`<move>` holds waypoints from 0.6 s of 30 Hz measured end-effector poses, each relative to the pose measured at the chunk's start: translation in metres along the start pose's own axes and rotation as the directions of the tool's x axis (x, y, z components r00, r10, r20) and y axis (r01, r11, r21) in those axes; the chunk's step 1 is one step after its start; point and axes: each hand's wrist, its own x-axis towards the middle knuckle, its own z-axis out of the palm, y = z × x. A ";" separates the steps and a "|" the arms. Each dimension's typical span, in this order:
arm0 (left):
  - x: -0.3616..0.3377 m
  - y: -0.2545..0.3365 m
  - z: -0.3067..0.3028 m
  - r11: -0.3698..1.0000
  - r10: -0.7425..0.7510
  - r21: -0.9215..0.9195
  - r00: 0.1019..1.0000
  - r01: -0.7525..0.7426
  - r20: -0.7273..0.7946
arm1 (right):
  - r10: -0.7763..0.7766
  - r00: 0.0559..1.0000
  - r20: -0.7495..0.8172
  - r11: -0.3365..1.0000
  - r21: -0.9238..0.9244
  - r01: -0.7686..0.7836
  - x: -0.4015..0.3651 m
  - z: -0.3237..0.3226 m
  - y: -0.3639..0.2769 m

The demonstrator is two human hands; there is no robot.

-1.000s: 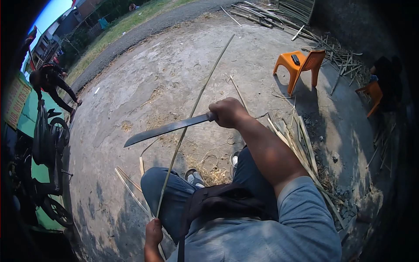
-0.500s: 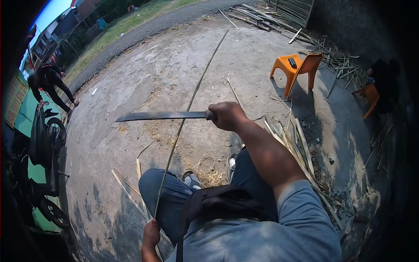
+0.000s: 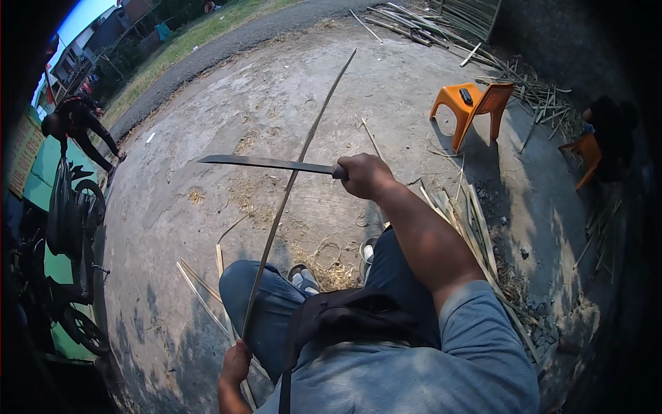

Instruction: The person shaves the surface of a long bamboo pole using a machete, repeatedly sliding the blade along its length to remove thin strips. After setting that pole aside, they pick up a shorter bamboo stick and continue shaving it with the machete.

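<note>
My right hand [image 3: 366,176] is wrapped round the handle of a machete [image 3: 269,163], its long blade pointing left. Under the blade runs a long thin bamboo strip [image 3: 283,201], crossing it in this view. The strip's near end is in my closed left hand [image 3: 236,361], beside my left knee. From there it slants over my left thigh and away across the concrete. More pale split strips [image 3: 200,298] lie on the ground by my left hand.
Split bamboo [image 3: 474,234] is piled beside my right leg. Ahead to the right stands an orange plastic chair [image 3: 472,110] with a small black object on it. Bamboo poles [image 3: 427,27] lie farther back. At left, a person [image 3: 79,127] bends near a motorcycle [image 3: 72,262].
The machete has shifted slightly right and up, and its tip has risen. The strip has turned to show a wider face. My left hand has moved slightly up and left.
</note>
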 end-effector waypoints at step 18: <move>-0.002 -0.007 0.001 0.996 0.040 0.079 0.998 -0.037 -0.041 | 0.106 0.992 -0.070 0.987 0.131 -0.096 0.013 0.009 0.012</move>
